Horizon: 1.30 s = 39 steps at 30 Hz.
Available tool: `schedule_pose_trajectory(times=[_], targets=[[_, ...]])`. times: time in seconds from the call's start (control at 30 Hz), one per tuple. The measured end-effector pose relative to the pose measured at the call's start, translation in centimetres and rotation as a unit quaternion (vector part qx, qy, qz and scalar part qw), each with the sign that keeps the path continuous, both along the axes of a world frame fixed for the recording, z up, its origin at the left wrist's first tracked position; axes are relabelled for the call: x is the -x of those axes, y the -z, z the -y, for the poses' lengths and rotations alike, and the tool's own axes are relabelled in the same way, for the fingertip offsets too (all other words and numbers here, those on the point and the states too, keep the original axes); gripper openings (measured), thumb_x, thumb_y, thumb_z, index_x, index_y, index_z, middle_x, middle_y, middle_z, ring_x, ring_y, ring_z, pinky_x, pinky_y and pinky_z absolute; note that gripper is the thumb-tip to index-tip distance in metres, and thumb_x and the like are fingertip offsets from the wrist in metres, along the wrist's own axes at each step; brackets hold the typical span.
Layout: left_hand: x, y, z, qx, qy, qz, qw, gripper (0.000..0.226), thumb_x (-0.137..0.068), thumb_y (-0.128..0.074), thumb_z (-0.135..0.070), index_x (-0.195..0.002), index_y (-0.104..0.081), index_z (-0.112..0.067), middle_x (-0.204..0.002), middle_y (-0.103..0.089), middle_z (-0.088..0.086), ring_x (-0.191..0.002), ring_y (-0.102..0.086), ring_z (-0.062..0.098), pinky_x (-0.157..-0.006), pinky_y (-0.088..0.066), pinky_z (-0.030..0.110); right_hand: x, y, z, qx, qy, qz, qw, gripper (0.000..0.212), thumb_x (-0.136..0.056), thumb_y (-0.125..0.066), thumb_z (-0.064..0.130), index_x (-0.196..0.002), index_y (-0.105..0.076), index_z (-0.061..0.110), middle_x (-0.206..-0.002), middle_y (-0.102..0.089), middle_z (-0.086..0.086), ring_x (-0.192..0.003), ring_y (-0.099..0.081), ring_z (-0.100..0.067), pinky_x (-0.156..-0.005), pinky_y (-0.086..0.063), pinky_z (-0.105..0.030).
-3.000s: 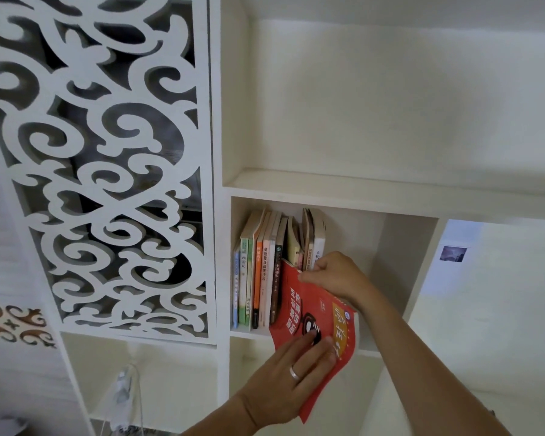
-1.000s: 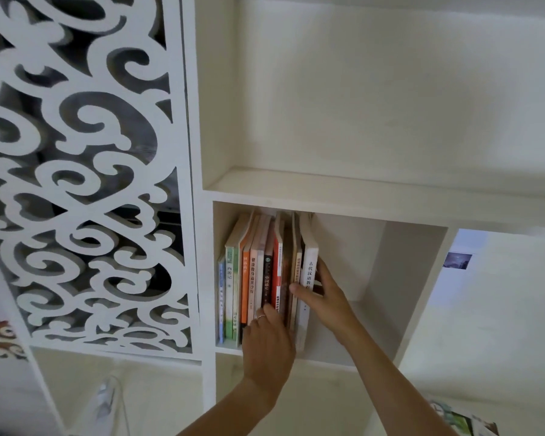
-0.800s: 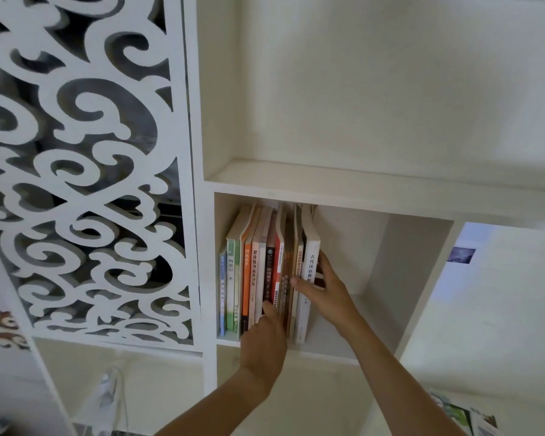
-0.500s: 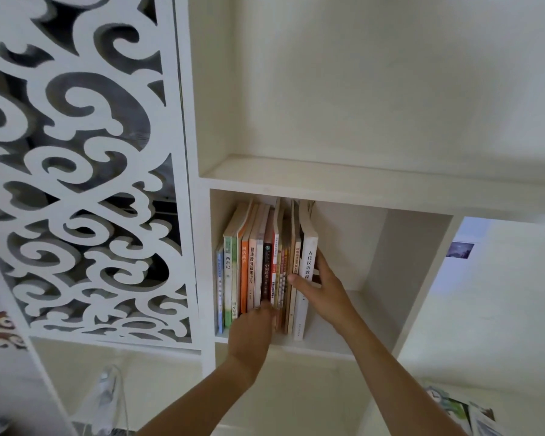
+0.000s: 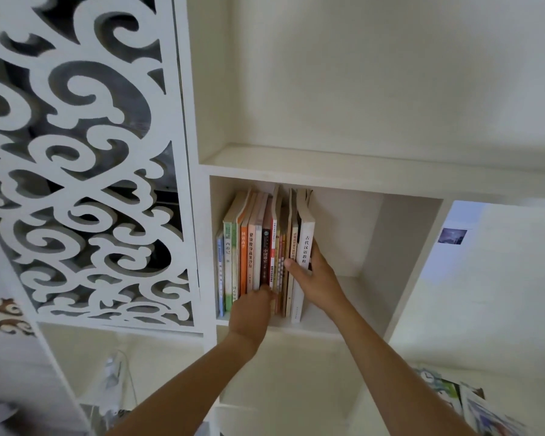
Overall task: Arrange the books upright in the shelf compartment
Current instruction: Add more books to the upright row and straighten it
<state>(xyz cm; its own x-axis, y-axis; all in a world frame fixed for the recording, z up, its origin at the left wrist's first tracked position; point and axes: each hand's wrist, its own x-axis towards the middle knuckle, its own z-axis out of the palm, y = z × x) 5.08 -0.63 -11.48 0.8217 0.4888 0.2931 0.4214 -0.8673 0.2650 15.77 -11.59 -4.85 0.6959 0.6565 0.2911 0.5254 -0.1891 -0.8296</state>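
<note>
Inside the shelf compartment, upright colourful books, packed left

Upright books on white shelf

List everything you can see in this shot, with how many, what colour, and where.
books: about a dozen, spines green, orange, white, red and tan; upright, packed at the left of the shelf compartment
shelf compartment: one, white; centre, right part bare
upper compartment: one, white; above the books
scrollwork panel: one, white cut-out over dark; left
photo: one, small, dark bluish; on the wall at right
magazines: a few, multicoloured; loose at bottom right
left hand: one; fingertips against the lower spines in mid-row
right hand: one; thumb across the spines, fingers behind the white end book
</note>
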Motion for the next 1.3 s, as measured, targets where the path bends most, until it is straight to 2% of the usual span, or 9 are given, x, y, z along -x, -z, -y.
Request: schedule_pose_trajectory(times=[0.13, 0.33, 0.43, 0.53, 0.7, 0.83, 0.9, 1.03, 1.3], targets=[[0.4, -1.2, -0.1, -0.002, -0.003, -0.002, 1.0, 0.027, -0.108, -0.044, -0.03, -0.114, -0.067, -0.019, -0.11, -0.073, 0.002, -0.096, -0.073, 0.022, -0.084, -0.058, 0.035, 0.4, -0.4, 0.2, 0.021, -0.004, 0.013, 1.0, 0.044, -0.102, -0.06, 0.027, -0.134, -0.035, 0.043, -0.117, -0.056, 0.025, -0.099, -0.055, 0.014, -0.077, -0.041, 0.0], [1.2, -3.5, -0.4, -0.006, -0.008, 0.18, 0.984, 0.026, -0.106, -0.044, -0.035, -0.102, -0.061, -0.015, -0.091, -0.072, 0.005, -0.073, -0.072, 0.023, -0.062, -0.06, 0.034, 0.7, 0.4, -1.0, 0.042, 0.045, 0.049, 0.997, 0.065, -0.098, -0.063, 0.039, -0.154, -0.029, 0.032, -0.132, -0.063, 0.0, -0.118, -0.064, -0.02, -0.096, -0.056, -0.038], [1.4, -4.9, -1.0, -0.076, -0.027, 0.317, 0.945, 0.014, -0.101, -0.057, -0.017, -0.111, -0.055, -0.009, -0.108, -0.063, 0.012, -0.091, -0.064, 0.025, -0.076, -0.058, 0.037, 1.3, 0.2, -1.0, 0.037, 0.054, 0.056, 0.996, 0.071, -0.1, -0.063, 0.031, -0.158, -0.023, 0.025, -0.137, -0.062, -0.003, -0.12, -0.063, -0.022, -0.091, -0.048, -0.027], [1.3, -6.2, -2.1, -0.171, -0.048, 0.368, 0.913, 0.036, -0.095, -0.062, -0.014, -0.129, -0.055, -0.004, -0.133, -0.053, 0.019, -0.124, -0.051, 0.032, -0.106, -0.043, 0.039, 1.4, 0.4, -0.8, 0.049, 0.055, 0.062, 0.995, 0.081, -0.1, -0.064, 0.023, -0.162, -0.013, 0.023, -0.144, -0.058, -0.004, -0.123, -0.062, -0.023, -0.091, -0.045, -0.027], [1.4, -7.6, -3.6, -0.025, 0.039, 0.353, 0.935, 0.1, -0.079, -0.083, -0.014, -0.157, -0.021, -0.006, -0.153, -0.037, 0.019, -0.144, -0.036, 0.032, -0.119, -0.034, 0.044, 2.3, 0.1, -1.0, -0.03, 0.07, 0.029, 0.997, 0.083, -0.095, -0.07, 0.019, -0.159, -0.019, 0.028, -0.139, -0.061, -0.001, -0.124, -0.062, -0.021, -0.097, -0.05, -0.029], [2.3, -8.1, -4.1, 0.047, 0.066, 0.39, 0.917, 0.066, -0.099, -0.066, -0.029, -0.154, -0.031, -0.019, -0.148, -0.049, 0.007, -0.137, -0.044, 0.021, -0.114, -0.04, 0.035, 3.0, -2.1, -1.6, -0.162, 0.098, 0.073, 0.979, 0.092, -0.094, -0.071, 0.021, -0.16, -0.01, 0.041, -0.152, -0.049, 0.003, -0.134, -0.053, -0.013, -0.11, -0.044, -0.029], [2.4, -8.3, -4.3, 0.06, 0.069, 0.406, 0.909, 0.051, -0.102, -0.06, -0.03, -0.148, -0.041, -0.02, -0.14, -0.056, 0.003, -0.13, -0.05, 0.019, -0.108, -0.046, 0.037, 3.3, -3.3, -2.1, -0.139, 0.105, 0.135, 0.975, 0.081, -0.096, -0.067, 0.024, -0.159, -0.019, 0.039, -0.161, -0.035, 0.003, -0.14, -0.043, -0.01, -0.11, -0.04, -0.023], [2.4, -8.9, -4.0, 0.081, 0.052, 0.417, 0.904, 0.042, -0.099, -0.063, -0.021, -0.139, -0.05, -0.023, -0.129, -0.062, -0.002, -0.119, -0.057, 0.016, -0.101, -0.05, 0.036, 3.9, -2.9, -3.4, -0.062, 0.137, 0.199, 0.968, 0.054, -0.099, -0.062, 0.032, -0.147, -0.038, 0.039, -0.16, -0.028, -0.005, -0.127, -0.056, -0.028, -0.105, -0.051, -0.045], [2.8, -9.1, -3.0, 0.129, 0.005, 0.489, 0.863, 0.032, -0.097, -0.064, -0.009, -0.125, -0.063, -0.023, -0.113, -0.07, -0.01, -0.107, -0.066, 0.011, -0.094, -0.055, 0.04, 3.1, -2.3, -3.6, -0.046, 0.143, 0.206, 0.967, 0.053, -0.101, -0.059, 0.034, -0.147, -0.034, 0.04, -0.161, -0.024, -0.004, -0.115, -0.064, -0.026, -0.098, -0.054, -0.039]])
